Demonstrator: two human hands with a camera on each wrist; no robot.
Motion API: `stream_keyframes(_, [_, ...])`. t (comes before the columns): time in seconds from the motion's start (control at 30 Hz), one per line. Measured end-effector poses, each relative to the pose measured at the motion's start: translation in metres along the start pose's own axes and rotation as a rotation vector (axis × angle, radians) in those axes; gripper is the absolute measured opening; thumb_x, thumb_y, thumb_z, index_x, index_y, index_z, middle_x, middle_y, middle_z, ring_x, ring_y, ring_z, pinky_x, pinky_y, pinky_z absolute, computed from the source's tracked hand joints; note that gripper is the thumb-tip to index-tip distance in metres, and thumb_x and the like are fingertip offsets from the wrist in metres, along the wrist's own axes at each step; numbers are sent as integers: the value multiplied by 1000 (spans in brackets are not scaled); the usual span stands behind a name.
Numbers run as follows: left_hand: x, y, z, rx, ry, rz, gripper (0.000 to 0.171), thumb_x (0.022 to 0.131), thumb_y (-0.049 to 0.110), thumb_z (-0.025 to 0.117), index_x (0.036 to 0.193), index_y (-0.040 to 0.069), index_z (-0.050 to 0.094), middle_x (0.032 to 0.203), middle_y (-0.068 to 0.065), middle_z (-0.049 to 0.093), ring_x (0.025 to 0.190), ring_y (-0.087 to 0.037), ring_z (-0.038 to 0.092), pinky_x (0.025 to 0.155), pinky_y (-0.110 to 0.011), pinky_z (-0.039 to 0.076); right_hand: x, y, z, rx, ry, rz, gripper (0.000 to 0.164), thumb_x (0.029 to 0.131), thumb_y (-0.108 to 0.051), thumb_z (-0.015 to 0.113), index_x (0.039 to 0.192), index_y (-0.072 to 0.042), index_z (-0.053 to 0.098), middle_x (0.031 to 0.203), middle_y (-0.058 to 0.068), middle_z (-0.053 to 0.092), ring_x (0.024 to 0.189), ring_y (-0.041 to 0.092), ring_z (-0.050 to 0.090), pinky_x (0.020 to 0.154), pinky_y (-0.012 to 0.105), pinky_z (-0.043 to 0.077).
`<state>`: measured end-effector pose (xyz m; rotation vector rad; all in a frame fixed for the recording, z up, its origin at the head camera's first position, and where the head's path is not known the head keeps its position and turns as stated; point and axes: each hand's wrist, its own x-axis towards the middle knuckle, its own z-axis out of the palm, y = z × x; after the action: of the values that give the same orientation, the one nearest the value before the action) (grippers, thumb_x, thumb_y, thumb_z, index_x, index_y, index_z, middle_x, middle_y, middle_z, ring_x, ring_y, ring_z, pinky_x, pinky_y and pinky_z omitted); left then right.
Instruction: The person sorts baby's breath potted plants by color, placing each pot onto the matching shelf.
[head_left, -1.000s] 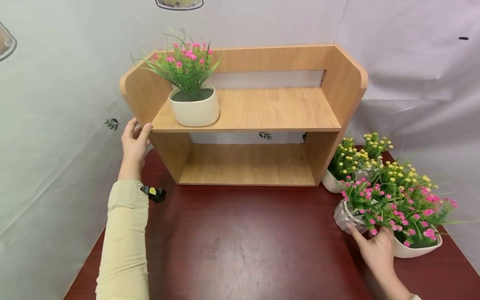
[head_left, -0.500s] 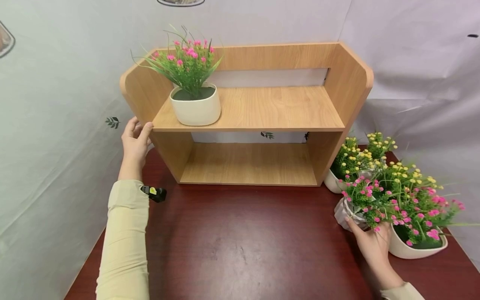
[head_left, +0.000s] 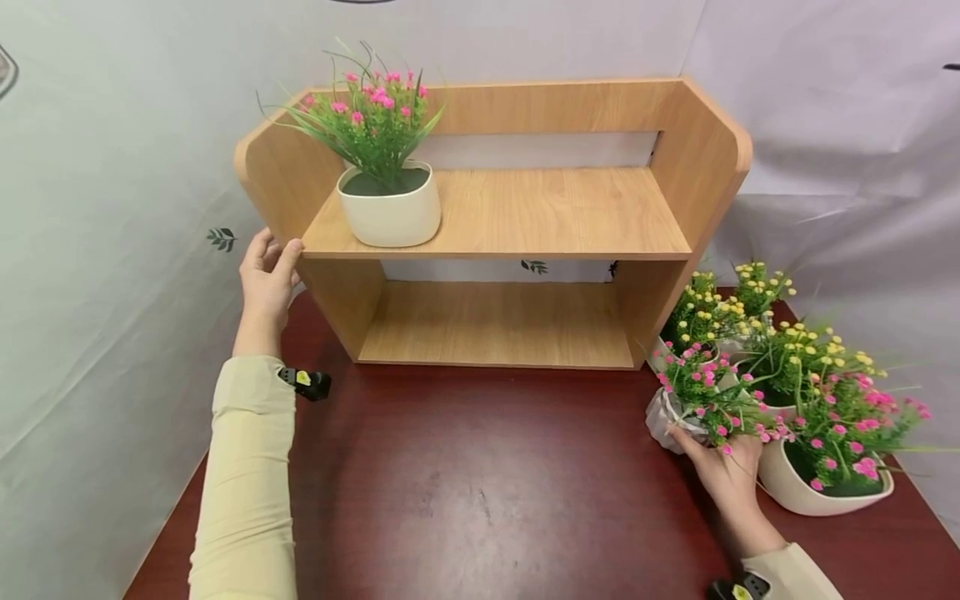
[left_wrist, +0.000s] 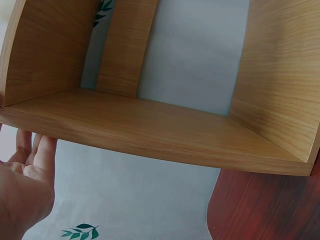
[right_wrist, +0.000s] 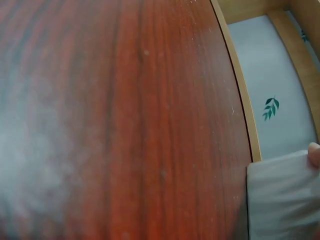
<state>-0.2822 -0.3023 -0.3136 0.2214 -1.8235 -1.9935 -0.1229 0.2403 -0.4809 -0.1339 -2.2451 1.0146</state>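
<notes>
At the left, my left hand holds the side panel of a two-tier wooden shelf, thumb at its front edge and fingers against the outer face. The left wrist view shows those fingers touching the panel. My right hand grips a small white faceted pot of pink flowers, thumb on its near side; the foliage hides most of the other fingers. In the right wrist view a fingertip lies on the pot's wall. A white oval pot of pink flowers stands on the upper tier, left end.
Right of the shelf stand several potted plants with yellow flowers, and a cream pot with pink flowers sits beside my right hand. Everything rests on a dark red wooden table. A pale cloth backdrop hangs behind.
My right hand has moved the small faceted pot left and slightly away from me, apart from the cream pot. The left hand stays on the shelf panel. The head view has shifted slightly.
</notes>
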Motion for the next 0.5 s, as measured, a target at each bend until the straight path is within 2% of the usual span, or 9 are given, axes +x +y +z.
stream_keyframes(0.07, [0, 0, 0, -4, 4, -3, 40, 88, 17, 67, 126, 26, 58, 116, 0, 57, 113, -18, 53, 107, -48, 36, 0, -1, 0, 10, -27, -11, 80, 51, 1, 88, 123, 4, 53, 118, 23, 58, 113, 26, 47, 98, 13, 24])
stream_keyframes(0.17, [-1, 0, 0, -2, 9, -4, 40, 88, 17, 67, 127, 26, 58, 117, -1, 57, 113, -18, 53, 107, -48, 36, -1, -4, -1, 21, -90, -6, 79, 54, 1, 86, 124, 6, 51, 116, 23, 57, 110, 25, 46, 96, 9, 23])
stream_keyframes(0.27, [0, 1, 0, 0, 4, -2, 40, 88, 17, 66, 127, 26, 58, 122, -4, 56, 114, -19, 52, 108, -48, 35, -4, -6, -3, 3, -165, 36, 65, 61, -3, 85, 117, 7, 54, 109, 23, 59, 100, 3, 46, 88, 6, 26])
stream_keyframes(0.37, [0, 1, 0, 6, -1, -2, 40, 89, 18, 66, 127, 26, 57, 128, -7, 53, 117, -19, 52, 108, -48, 34, -7, -8, -5, -9, -222, 54, 52, 65, -7, 83, 109, 6, 58, 102, 21, 62, 92, -18, 37, 79, 6, 31])
stream_keyframes(0.5, [-1, 1, 1, 10, 0, -6, 41, 89, 19, 66, 128, 26, 57, 132, -9, 51, 119, -20, 51, 109, -48, 34, -10, -12, -7, 4, -256, 28, 48, 64, -7, 83, 105, 4, 61, 99, 19, 63, 91, -24, 34, 77, 9, 34])
